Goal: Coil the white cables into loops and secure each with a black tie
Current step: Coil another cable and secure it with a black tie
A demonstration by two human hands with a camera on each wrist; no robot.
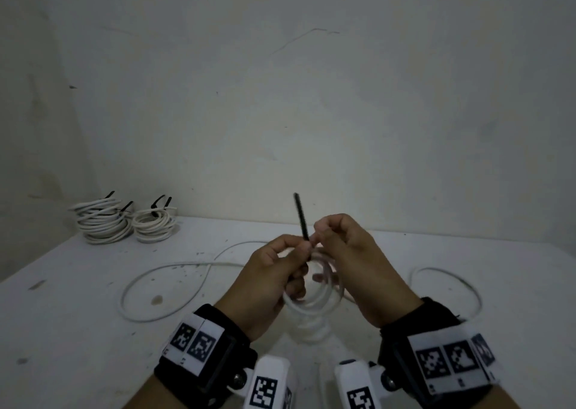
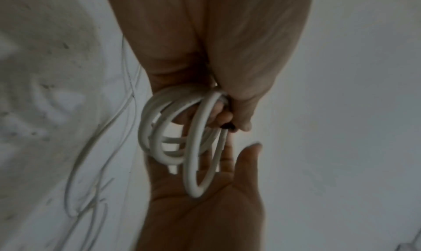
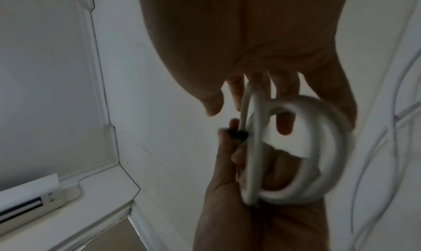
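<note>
Two tied coils (image 1: 124,221) sit on the speckled white table (image 1: 78,315) by the wall; both grips clutch the black tie (image 1: 301,217).

A coiled white cable (image 3: 296,147) is held between two hands; a black tie (image 3: 238,135), somewhat blurred, is seemingly pinched by the lower hand (image 3: 246,210).

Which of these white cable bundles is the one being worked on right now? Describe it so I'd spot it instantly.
Start at the white table and look to its near middle, where both hands meet above it. The coil hangs between the left hand and right hand. Unlike the two finished bundles stacked by the far-left wall, it is held in the air, with a black tie sticking straight up.
</note>
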